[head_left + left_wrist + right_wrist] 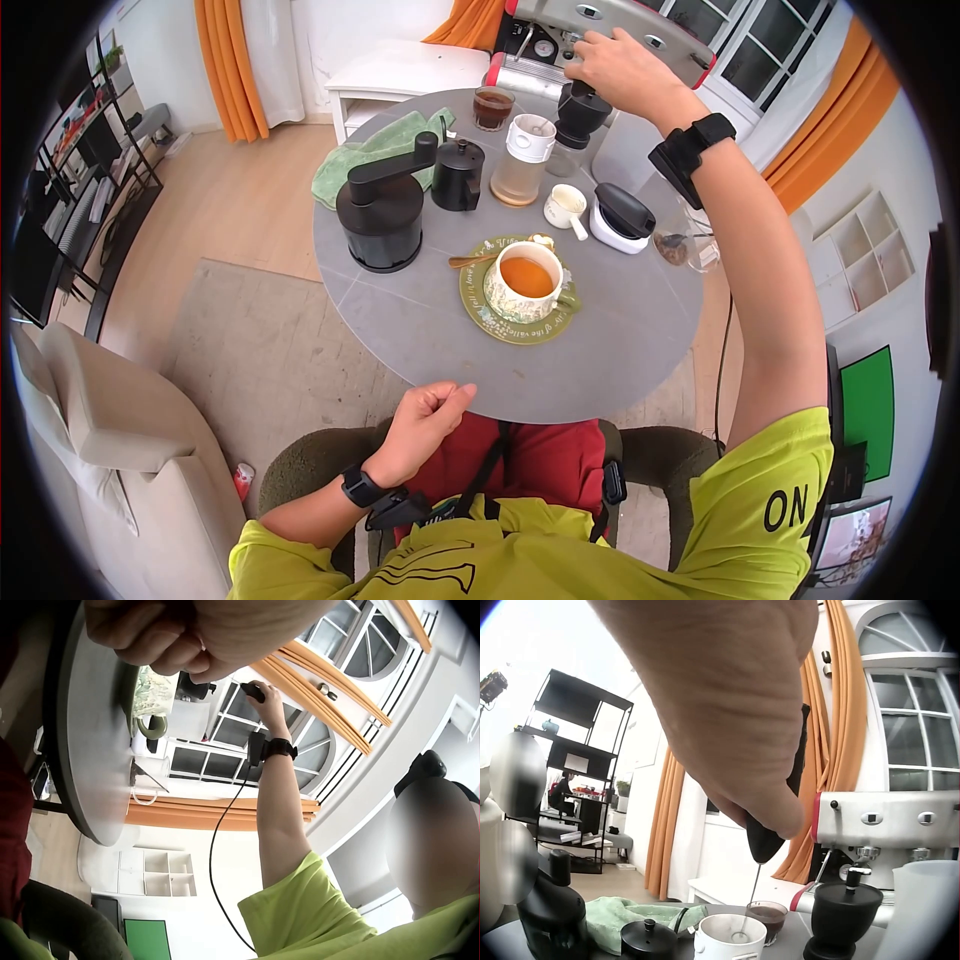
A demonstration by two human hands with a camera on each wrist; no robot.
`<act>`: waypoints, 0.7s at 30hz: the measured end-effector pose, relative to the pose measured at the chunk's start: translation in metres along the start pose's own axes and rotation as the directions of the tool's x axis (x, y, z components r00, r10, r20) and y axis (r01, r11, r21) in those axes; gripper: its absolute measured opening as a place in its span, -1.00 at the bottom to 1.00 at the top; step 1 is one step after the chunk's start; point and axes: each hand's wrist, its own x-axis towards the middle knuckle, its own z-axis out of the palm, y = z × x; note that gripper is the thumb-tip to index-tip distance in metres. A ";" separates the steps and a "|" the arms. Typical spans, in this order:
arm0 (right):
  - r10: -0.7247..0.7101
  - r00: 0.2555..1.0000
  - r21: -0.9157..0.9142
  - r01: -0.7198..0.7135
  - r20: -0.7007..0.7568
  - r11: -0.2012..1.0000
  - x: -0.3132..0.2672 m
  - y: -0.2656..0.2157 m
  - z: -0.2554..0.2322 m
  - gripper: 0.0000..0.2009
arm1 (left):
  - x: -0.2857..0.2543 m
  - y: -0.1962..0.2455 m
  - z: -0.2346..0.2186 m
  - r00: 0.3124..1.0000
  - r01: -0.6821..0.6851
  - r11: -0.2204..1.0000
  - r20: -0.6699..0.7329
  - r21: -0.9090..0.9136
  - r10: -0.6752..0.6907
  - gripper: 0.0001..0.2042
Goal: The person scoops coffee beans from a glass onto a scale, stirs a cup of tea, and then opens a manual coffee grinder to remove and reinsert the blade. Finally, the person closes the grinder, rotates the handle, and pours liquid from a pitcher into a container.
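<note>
My right hand [630, 72] is raised over the far side of the table and grips the black handle of a milk frother [763, 841]. The frother's thin wire runs down into a white-topped clear container [520, 170], and its whisk coil [740, 937] shows inside the rim. Beside that container stands a black hand grinder [580, 112]. My left hand [425, 425] is held near the front table edge, fingers curled with nothing visible in them. Between the hands, a patterned cup [525, 285] of orange-brown liquid sits on a green saucer [490, 325] with a spoon.
On the grey table [400, 330] stand a black cranked device [382, 225], a black lidded pot [458, 178], a green towel [350, 165], a glass of dark drink [492, 110], a small white jug [565, 207] and a black-and-white device [622, 217]. An espresso machine [545, 45] stands behind.
</note>
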 end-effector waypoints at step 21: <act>0.133 0.991 0.130 -0.130 -0.007 0.983 -0.035 0.011 -0.003 -0.74 | -0.004 0.002 0.003 1.000 0.002 1.000 0.013 0.010 -0.002 -0.61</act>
